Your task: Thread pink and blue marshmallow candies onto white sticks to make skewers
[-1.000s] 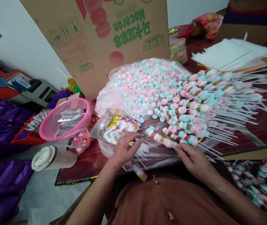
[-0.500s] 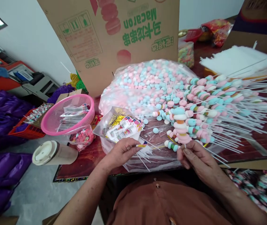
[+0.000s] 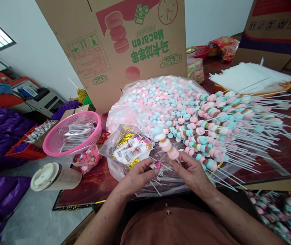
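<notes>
My right hand (image 3: 191,172) pinches the stick of a candy skewer (image 3: 165,144), holding it up with its pink, white and blue sweets tilted away to the upper left. My left hand (image 3: 138,177) is closed on a small pink printed sticker (image 3: 157,165) just left of the skewer's lower end. Both hands meet over a clear plastic sheet at the table's near edge. Behind them lies a clear bag of printed stickers (image 3: 130,148). To the right a heap of finished candy skewers (image 3: 222,126) fans out, sticks pointing right.
A big clear bag of pink and blue sweets (image 3: 155,98) sits before an upside-down "Macaron" carton (image 3: 115,44). At left are a pink basket (image 3: 71,134), a small bag of candy (image 3: 89,158) and a lidded cup (image 3: 55,177). White sleeves lie on a tray (image 3: 253,76) at back right.
My right hand lifted one skewer off the heap and carried it left to meet the left hand. The left hand drew a small sticker from the bag and now holds it beside the stick.
</notes>
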Tool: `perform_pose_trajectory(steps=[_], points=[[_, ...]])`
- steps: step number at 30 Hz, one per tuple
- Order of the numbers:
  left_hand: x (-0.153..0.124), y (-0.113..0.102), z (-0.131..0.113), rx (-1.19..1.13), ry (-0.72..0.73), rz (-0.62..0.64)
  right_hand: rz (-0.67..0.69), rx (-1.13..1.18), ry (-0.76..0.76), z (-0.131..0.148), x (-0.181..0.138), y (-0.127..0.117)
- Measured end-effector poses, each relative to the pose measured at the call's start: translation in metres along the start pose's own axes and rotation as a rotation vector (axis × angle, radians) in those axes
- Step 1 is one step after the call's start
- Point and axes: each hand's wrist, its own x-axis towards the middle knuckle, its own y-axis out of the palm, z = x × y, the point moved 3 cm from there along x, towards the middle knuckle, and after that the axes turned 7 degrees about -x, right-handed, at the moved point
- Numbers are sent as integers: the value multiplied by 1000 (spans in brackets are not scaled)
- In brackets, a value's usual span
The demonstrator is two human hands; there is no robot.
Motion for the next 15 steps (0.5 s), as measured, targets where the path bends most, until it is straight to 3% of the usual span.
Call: perform_pose_trajectory(steps=[2, 6, 9, 12, 15], points=[[0, 0, 4, -12, -27, -26, 45, 17, 30, -2, 0, 2], [3, 5, 8, -31, -52, 56, 158, 44, 55, 0, 1, 11], [3, 0, 11, 7, 7, -18, 103, 89, 130, -3, 0, 10], [-1, -14, 13, 238, 60, -166, 34, 152, 231, -11, -4, 4], [-4, -21, 11, 346, 23, -122, 4, 204, 274, -16, -4, 0]])
